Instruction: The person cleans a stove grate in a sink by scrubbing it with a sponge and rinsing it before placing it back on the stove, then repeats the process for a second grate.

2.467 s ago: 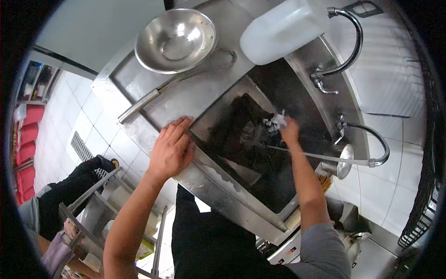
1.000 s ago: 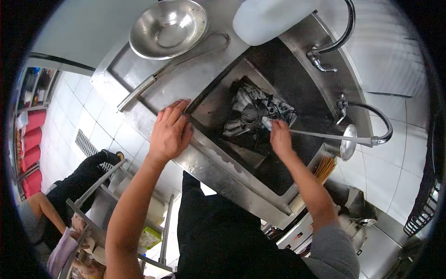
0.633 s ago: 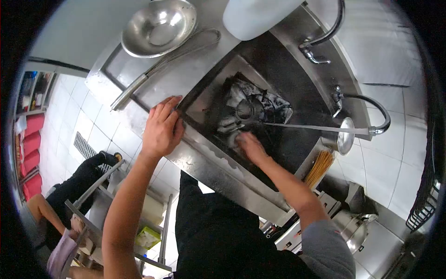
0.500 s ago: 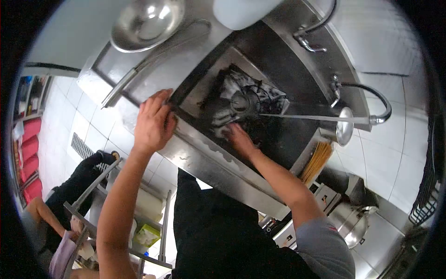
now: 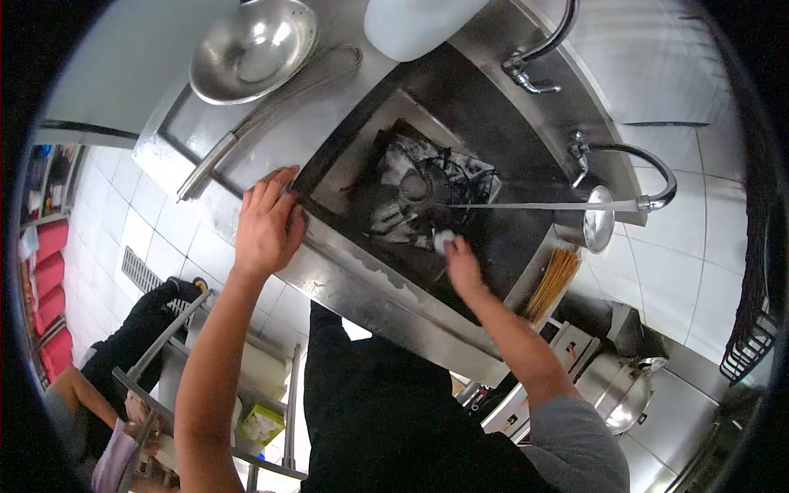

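My left hand [image 5: 267, 222] rests on the metal front rim [image 5: 329, 261] of the sink, fingers spread over the edge and holding nothing. Down in the sink, my right hand [image 5: 462, 264] is closed on a small whitish thing [image 5: 445, 240], perhaps a pad, blurred by motion. Beside it lies a dark object with white foam [image 5: 415, 152] and a round part in its middle. A stream of water [image 5: 526, 205] runs into the sink from the lower tap [image 5: 653, 201].
A steel bowl [image 5: 255, 51] and a whisk [image 5: 271, 103] lie on the left counter. A white container [image 5: 415, 25] stands behind the sink. Wooden sticks [image 5: 554, 283] and a round metal dish [image 5: 599, 218] are at the right. Another person's arm [image 5: 90, 398] shows lower left.
My right hand has moved right and slightly down in the sink, away from the foamy object, with the whitish thing. My left hand stays on the rim. The view has shifted slightly.
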Action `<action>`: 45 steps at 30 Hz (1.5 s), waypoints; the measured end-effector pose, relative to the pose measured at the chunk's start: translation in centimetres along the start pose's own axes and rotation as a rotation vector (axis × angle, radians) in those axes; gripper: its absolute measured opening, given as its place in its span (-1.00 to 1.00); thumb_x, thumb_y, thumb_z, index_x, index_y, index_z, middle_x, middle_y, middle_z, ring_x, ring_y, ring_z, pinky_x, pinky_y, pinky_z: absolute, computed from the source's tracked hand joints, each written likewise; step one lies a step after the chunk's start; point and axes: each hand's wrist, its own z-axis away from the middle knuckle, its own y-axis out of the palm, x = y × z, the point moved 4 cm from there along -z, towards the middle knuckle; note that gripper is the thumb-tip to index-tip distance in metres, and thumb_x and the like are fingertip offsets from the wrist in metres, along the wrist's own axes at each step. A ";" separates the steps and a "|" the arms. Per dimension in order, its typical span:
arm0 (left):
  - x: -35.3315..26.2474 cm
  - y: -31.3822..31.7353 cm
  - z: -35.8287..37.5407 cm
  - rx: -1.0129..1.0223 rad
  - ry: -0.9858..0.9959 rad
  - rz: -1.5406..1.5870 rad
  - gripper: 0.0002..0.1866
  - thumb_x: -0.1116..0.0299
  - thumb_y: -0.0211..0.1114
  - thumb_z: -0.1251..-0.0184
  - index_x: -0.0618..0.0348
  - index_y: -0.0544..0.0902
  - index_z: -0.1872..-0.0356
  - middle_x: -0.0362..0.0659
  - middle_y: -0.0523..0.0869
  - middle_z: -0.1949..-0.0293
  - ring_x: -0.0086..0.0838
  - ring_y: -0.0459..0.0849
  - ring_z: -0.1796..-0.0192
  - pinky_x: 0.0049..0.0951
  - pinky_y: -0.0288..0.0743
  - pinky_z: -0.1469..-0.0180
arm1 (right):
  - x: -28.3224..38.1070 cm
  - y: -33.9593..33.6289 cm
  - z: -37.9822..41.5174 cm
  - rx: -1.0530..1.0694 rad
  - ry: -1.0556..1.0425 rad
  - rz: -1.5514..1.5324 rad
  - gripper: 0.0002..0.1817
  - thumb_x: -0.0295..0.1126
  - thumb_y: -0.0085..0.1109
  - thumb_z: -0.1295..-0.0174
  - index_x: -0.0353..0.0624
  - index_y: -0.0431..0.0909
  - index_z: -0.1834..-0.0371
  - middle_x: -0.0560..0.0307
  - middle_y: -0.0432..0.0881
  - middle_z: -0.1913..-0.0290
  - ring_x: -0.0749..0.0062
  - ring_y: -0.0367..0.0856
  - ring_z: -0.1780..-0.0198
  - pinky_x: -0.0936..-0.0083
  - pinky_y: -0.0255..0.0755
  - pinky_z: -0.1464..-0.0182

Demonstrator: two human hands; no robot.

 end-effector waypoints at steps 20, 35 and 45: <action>0.1 -0.1 -0.2 -0.004 -0.034 -0.006 -0.80 0.50 0.25 -0.12 0.31 0.58 0.21 0.02 0.50 -0.24 -0.07 0.46 -0.26 -0.12 0.32 -0.23 | -1.3 -2.0 -4.0 -0.153 0.089 0.155 -0.70 -0.46 0.25 -0.03 -0.38 0.56 0.17 -0.28 0.59 0.22 -0.19 0.62 0.19 0.04 0.52 0.08; 0.2 -0.1 0.1 0.033 -0.056 -0.019 -0.77 0.51 0.24 -0.13 0.31 0.61 0.17 -0.01 0.49 -0.26 -0.08 0.44 -0.26 -0.12 0.31 -0.24 | -4.5 -3.4 -8.3 -0.001 -0.002 0.250 -0.78 -0.48 0.24 -0.03 -0.28 0.65 0.23 -0.22 0.67 0.23 -0.11 0.67 0.15 0.11 0.59 0.09; 0.2 -0.2 -0.1 0.016 -0.041 0.007 -0.75 0.50 0.23 -0.11 0.31 0.59 0.15 0.01 0.51 -0.24 -0.07 0.44 -0.28 -0.09 0.31 -0.23 | -5.4 -9.5 -9.7 -0.369 -0.106 0.213 -0.63 -0.48 0.15 -0.11 -0.31 0.57 -0.02 -0.34 0.61 0.03 -0.23 0.55 -0.08 0.10 0.43 -0.19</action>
